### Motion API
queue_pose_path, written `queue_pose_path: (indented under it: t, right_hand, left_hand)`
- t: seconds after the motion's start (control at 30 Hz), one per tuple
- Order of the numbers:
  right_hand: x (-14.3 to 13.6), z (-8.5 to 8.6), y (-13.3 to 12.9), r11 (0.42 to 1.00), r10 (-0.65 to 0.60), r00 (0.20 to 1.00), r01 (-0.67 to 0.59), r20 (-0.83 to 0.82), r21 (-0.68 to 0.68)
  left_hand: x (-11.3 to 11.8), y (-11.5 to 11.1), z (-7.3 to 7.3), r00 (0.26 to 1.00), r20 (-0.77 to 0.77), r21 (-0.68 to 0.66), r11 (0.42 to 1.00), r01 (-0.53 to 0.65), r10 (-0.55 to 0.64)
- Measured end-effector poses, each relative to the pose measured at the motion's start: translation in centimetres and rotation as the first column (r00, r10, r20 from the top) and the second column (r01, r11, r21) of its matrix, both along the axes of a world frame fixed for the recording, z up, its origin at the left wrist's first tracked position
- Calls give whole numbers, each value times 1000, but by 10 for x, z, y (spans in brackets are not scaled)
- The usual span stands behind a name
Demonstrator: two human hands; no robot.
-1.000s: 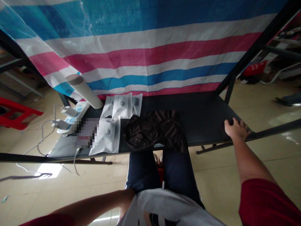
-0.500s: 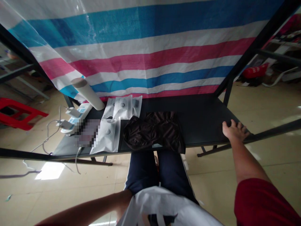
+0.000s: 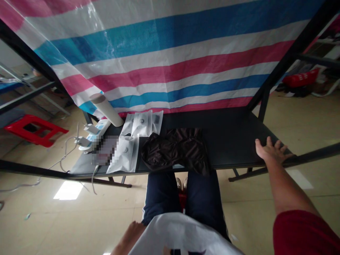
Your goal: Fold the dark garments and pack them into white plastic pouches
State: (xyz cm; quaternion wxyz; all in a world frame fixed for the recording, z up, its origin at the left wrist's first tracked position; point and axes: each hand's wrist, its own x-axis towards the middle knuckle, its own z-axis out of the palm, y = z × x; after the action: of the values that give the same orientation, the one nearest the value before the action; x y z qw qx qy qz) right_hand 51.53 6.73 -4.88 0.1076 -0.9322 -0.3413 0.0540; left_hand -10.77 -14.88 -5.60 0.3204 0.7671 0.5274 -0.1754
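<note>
My right hand (image 3: 273,151) rests at the right end of the black tabletop (image 3: 228,138), palm down with its fingers spread and nothing in it. Low in the view, my left hand (image 3: 134,230) is beside my left thigh, partly covered by the white cloth of my top; its fingers do not show clearly. A crumpled dark brown cloth (image 3: 174,150) lies at the middle of the table, overhanging the front edge. Left of it is a clear-and-white zip bag (image 3: 124,154), and behind that several similar bags (image 3: 142,122) overlap.
A white bottle (image 3: 108,109) leans at the back left, near a power strip (image 3: 99,132) with white plugs and cables. A blurred-out flat item (image 3: 106,148) lies beside it. Striped sheeting (image 3: 170,67) hangs behind the table between black frame posts. A red stool (image 3: 37,129) stands at left.
The view has shifted, so the table things sit slightly further right. My left forearm has drawn back lower beside my thigh. My right hand's fingers are spread wider on the table.
</note>
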Motion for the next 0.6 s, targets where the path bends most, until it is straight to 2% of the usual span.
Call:
queue_pose_path:
  t: [0.1, 0.13, 0.2, 0.23, 0.27, 0.33, 0.43, 0.53, 0.6]
  right_hand:
    - [-3, 4, -1, 1000, -4, 1000, 4, -8, -7]
    - [-4, 4, -1, 1000, -11, 1000, 11, -3, -9]
    - [-5, 5, -1, 1000, -25, 1000, 25, 11, -4]
    - [-5, 5, -1, 1000, -29, 999, 29, 16, 3]
    - [-5, 5, -1, 1000, -29, 999, 29, 20, 8]
    - [-5, 4, -1, 1000, -26, 999, 26, 27, 13]
    - [-4, 1, -1, 1000, -19, 999, 19, 39, 14]
    - [-2, -1, -2, 1000, -13, 999, 12, 41, 28]
    - [-2, -2, -2, 999, -6, 999, 4, 37, 49]
  left_hand:
    - [4, 10, 25, 992, 10, 69, 990, -126, 126]
    - [8, 17, 35, 964, 136, 156, 956, -247, 226]
    - [17, 35, 53, 852, 396, 213, 868, -448, 343]
    - [22, 46, 59, 794, 481, 251, 810, -531, 372]
    - [26, 58, 63, 758, 549, 299, 765, -571, 351]
    - [31, 81, 63, 726, 623, 382, 697, -607, 291]
    - [34, 109, 53, 747, 613, 483, 626, -613, 258]
    - [33, 126, 39, 791, 524, 522, 614, -591, 315]
    - [32, 132, 30, 790, 494, 519, 606, -603, 363]
